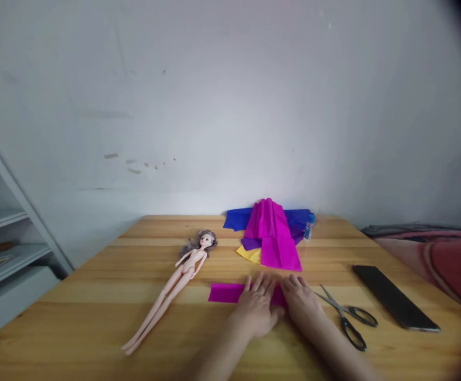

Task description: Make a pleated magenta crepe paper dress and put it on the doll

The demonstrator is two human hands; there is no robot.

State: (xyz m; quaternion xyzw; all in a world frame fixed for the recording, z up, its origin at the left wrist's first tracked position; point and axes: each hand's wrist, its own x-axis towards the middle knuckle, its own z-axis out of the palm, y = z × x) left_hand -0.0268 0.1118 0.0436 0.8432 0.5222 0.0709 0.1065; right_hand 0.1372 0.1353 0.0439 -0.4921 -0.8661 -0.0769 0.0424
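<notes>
A magenta strip (222, 292), of paper or thin cloth, lies flat on the wooden table in front of me. My left hand (256, 306) rests on its middle, palm down with fingers spread. Beside it, my right hand (301, 300) lies flat over the strip's right end, which it mostly hides. Both hands are open and press on the strip without gripping it. Just right of my right hand are scissors (343, 308) with black handles, their blades apart. To the left of the strip a bare doll (185, 269) with grey hair lies on its back.
Folded magenta sheets (272, 233) lie over blue, purple and yellow ones at the table's back. A glue stick (309, 227) with a blue cap stands beside them. A black flat device (393, 296) lies at the right. Grey shelves (12, 248) stand left of the table (75, 317).
</notes>
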